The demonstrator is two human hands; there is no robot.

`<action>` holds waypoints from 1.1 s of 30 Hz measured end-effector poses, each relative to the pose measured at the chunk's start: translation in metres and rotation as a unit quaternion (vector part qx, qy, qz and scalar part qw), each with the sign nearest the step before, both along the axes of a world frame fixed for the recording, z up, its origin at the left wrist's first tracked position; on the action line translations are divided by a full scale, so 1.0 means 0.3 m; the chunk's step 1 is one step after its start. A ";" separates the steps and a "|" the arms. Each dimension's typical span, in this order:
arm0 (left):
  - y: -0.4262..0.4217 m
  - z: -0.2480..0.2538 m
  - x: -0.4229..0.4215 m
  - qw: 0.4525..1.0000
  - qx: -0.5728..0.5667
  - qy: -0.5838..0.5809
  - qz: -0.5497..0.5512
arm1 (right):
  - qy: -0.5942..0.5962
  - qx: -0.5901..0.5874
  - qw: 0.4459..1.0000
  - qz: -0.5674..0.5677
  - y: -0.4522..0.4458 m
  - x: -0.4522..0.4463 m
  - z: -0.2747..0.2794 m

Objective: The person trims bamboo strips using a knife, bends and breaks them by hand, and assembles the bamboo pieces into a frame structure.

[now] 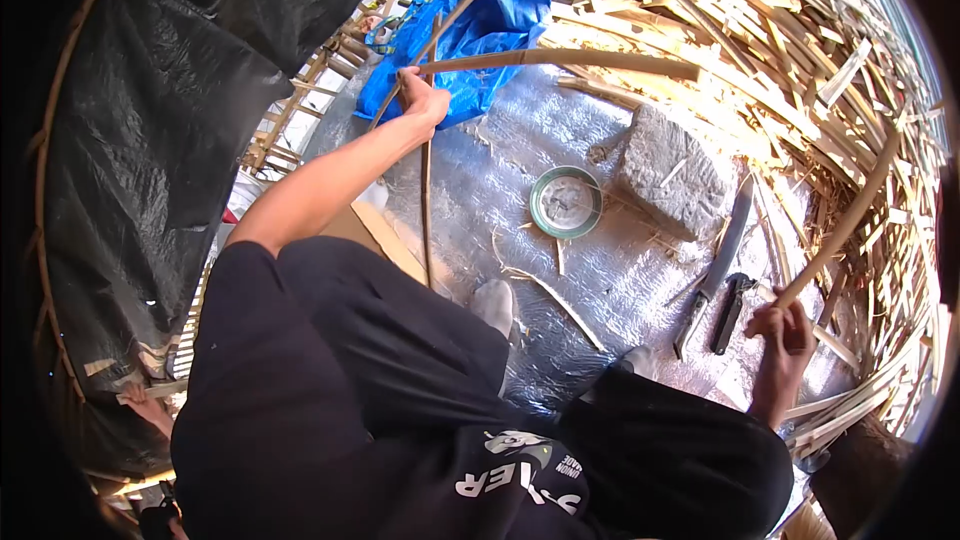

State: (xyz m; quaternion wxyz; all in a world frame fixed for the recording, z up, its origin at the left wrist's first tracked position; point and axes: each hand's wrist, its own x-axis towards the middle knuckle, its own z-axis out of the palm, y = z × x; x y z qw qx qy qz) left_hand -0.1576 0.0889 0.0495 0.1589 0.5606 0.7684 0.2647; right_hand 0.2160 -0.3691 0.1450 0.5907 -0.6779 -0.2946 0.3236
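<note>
My left hand (423, 103) is stretched far forward, its fingers closed on a bamboo strip (560, 58) that reaches out to the right. A thinner strip (462, 8) slants past the same hand, and a dark thin stick (427, 210) runs down below it; whether these are gripped too I cannot tell. At the right, my right hand (783, 342) is closed round the lower end of another bamboo strip (845, 225), which points up and away. Left of that hand, a long machete (717, 265) and a black sheath (733, 312) lie on the silvery floor sheet (480, 180).
Ahead are a grey stone block (672, 172) and a green-rimmed bowl (566, 202) with pale contents. A blue tarp bag (500, 10) lies beyond. Split bamboo (680, 15) heaps up at the right. Black plastic sheeting (150, 140) hangs left, where another person's hand (148, 407) shows.
</note>
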 end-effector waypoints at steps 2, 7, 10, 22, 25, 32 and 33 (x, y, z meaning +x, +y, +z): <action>-0.083 0.145 0.060 0.992 0.033 -0.065 -0.100 | -0.041 0.047 0.998 -0.009 0.013 0.043 0.092; -0.218 0.204 0.173 0.934 0.116 -0.033 -0.338 | -0.137 0.063 0.988 0.036 0.091 0.059 0.387; -0.340 0.212 0.266 0.911 0.087 -0.006 -0.403 | -0.160 0.022 0.982 0.101 0.203 -0.005 0.530; -0.450 0.222 0.522 0.825 0.032 -0.224 -0.518 | 0.066 -0.050 0.962 0.259 0.632 -0.125 0.177; -0.478 0.218 0.530 0.837 -0.080 -0.262 -0.473 | 0.100 -0.054 0.971 0.211 0.619 -0.115 0.119; -0.416 0.233 0.559 0.640 -0.338 -0.493 -0.482 | -0.012 -0.087 0.974 0.211 0.697 -0.057 0.107; -0.414 0.249 0.566 0.630 -0.353 -0.485 -0.493 | -0.029 -0.091 0.972 0.215 0.705 -0.056 0.103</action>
